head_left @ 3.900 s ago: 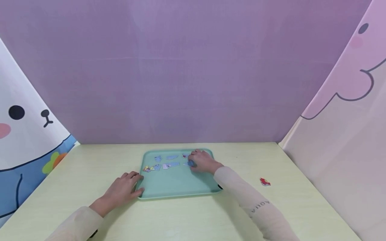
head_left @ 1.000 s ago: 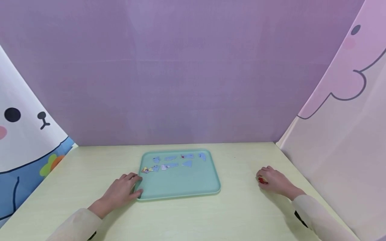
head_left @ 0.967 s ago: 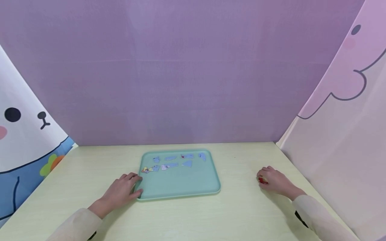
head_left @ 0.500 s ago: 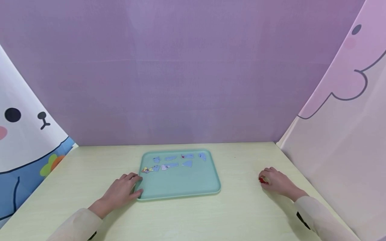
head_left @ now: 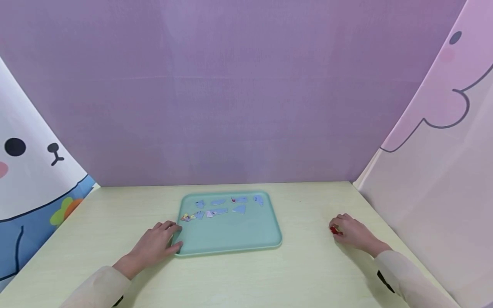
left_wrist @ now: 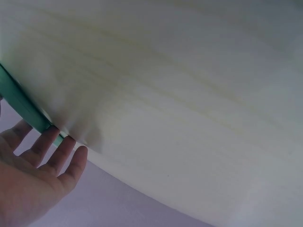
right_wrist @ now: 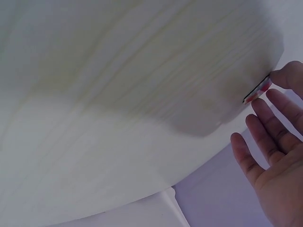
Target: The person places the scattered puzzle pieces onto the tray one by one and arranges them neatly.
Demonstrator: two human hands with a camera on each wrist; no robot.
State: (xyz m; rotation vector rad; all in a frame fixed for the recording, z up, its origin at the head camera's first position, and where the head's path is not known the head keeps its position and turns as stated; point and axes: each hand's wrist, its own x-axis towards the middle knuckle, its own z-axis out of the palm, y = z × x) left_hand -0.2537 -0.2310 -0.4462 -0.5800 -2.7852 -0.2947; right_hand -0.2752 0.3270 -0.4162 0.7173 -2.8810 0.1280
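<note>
In the head view my right hand (head_left: 354,233) is at the right of the table and pinches a red puzzle piece (head_left: 334,230) low over the tabletop. The right wrist view shows the thin piece (right_wrist: 258,91) between thumb and index finger, its printed side partly hidden. My left hand (head_left: 154,244) rests against the left rim of a mint-green tray (head_left: 231,237), fingers loosely spread. Its fingertips touch the tray's edge (left_wrist: 23,106) in the left wrist view. Irregular puzzle pieces lie apart in two rows in the tray, among them a triangular one (head_left: 239,209) and a yellow-printed one (head_left: 185,217).
The pale wooden table (head_left: 246,278) runs back to a purple cloth wall (head_left: 231,107). Cartoon-printed cloths stand on both sides, a white bear figure (head_left: 38,179) at left and a pink figure (head_left: 443,94) at right.
My right hand has left a blue piece in the tray and moved right to pinch the red piece. Over the last second it has barely shifted. The left hand stays at the tray.
</note>
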